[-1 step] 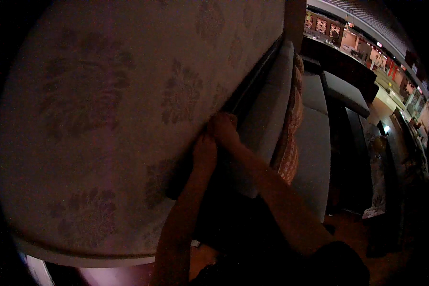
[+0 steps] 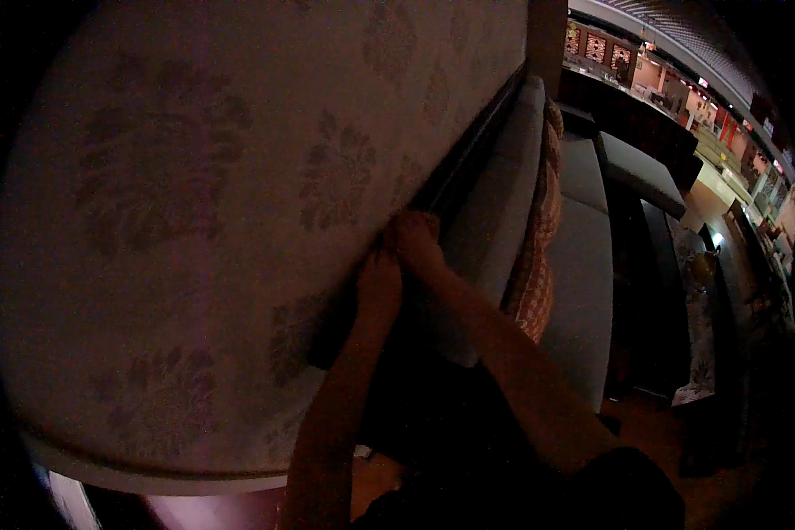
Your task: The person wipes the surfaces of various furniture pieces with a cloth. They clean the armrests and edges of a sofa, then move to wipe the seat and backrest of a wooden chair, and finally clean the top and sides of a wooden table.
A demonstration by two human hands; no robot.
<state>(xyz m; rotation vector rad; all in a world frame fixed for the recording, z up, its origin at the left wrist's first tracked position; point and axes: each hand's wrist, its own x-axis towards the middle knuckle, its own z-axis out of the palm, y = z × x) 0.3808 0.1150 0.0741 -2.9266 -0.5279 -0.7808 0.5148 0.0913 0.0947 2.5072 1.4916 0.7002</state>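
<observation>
- Fingers: they look curled inward on both hands, but the tips are lost in shadow; I cannot tell whether they pinch anything or only press.
- Left hand [image 2: 381, 278]: just below the right hand [image 2: 413, 237], close against it; whether they touch is too dark to make out.
- Both hands are at the dark rail [image 2: 473, 163] behind the sofa back [image 2: 495, 190], beside the wall [image 2: 265, 221]; contact with the rail is unclear.
- The rail runs up and away to the right, its near end swallowed in black below the hands.
- Edges: the flower-patterned wall stands close on the left; the sofa back hems in the right, leaving a narrow dark strip between.
- Beyond the sofa back: patterned cushions [image 2: 536, 291], partly hidden, then the grey seat [image 2: 579, 274].
- Farther right, a dark table [image 2: 649, 327] bears a pale cloth [image 2: 696, 344]; wider room opens past it, cut by the black rim.
</observation>
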